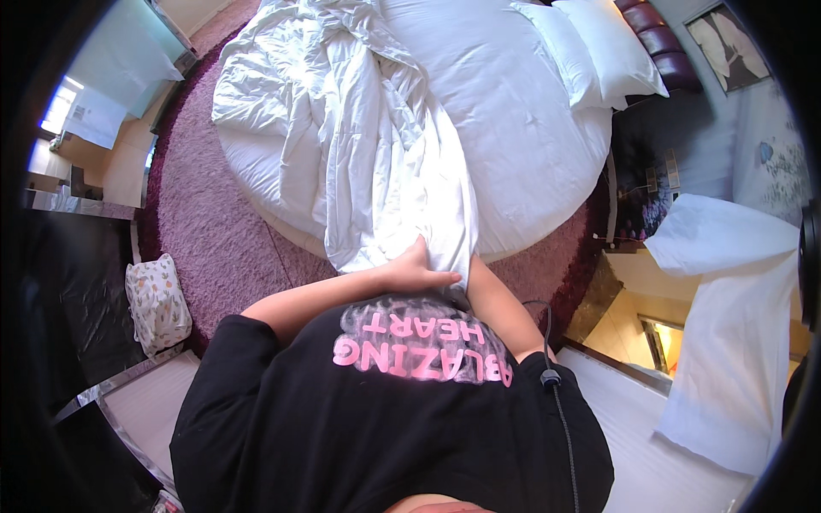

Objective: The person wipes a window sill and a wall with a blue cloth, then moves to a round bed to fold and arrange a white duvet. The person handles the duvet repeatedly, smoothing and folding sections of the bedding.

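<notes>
A white duvet (368, 154) lies rumpled over the left half of a round bed, and one end of it hangs toward my body. My left hand (412, 269) grips that near end, with the thumb lying across the cloth and some fingers hidden in it. My right forearm (499, 299) reaches in behind the duvet's right edge. The right hand itself is covered by the cloth, so its fingers do not show.
The round bed's white sheet (522, 162) is bare on the right, with two white pillows (611, 51) by a dark red headboard (658, 43). Purple carpet (205, 197) rings the bed. A patterned bag (158, 303) stands left; white cloth (718, 342) hangs right.
</notes>
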`<state>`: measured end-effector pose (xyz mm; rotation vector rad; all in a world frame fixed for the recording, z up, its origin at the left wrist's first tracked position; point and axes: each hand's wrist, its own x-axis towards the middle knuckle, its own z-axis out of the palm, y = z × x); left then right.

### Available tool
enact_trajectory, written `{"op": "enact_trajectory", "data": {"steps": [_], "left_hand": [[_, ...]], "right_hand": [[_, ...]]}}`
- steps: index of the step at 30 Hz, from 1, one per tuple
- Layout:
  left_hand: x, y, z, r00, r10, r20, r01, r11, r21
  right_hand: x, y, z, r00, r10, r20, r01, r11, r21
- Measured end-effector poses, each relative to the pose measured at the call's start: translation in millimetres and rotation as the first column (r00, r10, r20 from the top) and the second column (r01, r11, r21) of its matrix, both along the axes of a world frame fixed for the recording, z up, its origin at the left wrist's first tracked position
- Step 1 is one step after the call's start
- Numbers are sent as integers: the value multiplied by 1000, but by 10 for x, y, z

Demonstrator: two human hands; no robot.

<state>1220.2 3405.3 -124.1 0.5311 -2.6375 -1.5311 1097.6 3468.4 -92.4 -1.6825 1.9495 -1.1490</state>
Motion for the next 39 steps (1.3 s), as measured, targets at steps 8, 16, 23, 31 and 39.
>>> {"op": "enact_trajectory", "data": {"steps": [8,16,23,31,39], "left_hand": [[-46,-359,-454,955,86,285,-234,809,539],[177,-669,-891,816,416,401,-578,588,566],[1742,-1849,-2016,464,709,531,-813,104,573],[1535,-2215,-607,164,925,343,-693,355,-628],[81,-868,304,967,49,-252,-91,983,-158]], "right_hand": [[-172,76,-302,974,-127,189,86,974,211],[-705,233,-1232,320,-476,819,194,879,435],[-1495,797,-413,186,-861,474,668,465,581],[-860,159,1010,323,-203,924,714,693,-97],[-560,-115,915,409,-296,863,603,798,-13]]}}
